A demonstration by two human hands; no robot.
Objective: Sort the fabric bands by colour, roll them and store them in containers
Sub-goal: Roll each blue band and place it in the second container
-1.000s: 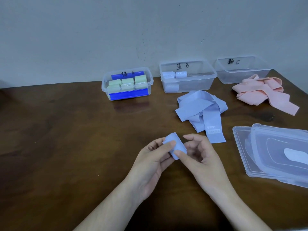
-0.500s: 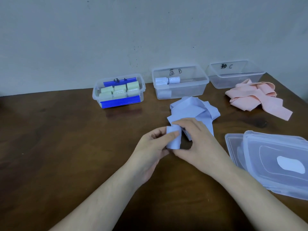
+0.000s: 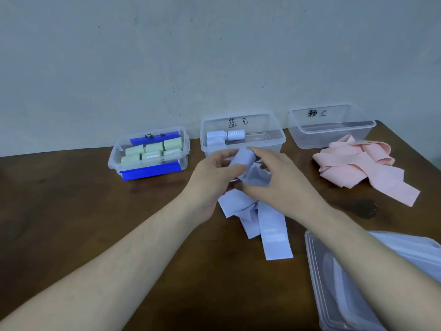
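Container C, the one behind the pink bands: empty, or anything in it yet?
Empty, as far as shown. Container C shows only its clear bottom and walls; the pink bands lie unrolled on the table in front.

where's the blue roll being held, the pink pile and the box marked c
blue roll (image 3: 245, 156), head view, its curved side
pink pile (image 3: 353, 168), head view, middle fold
box marked C (image 3: 334, 137), head view, front wall

The middle container (image 3: 243, 130) reads "蓝 B", the right container (image 3: 331, 125) "粉 C".
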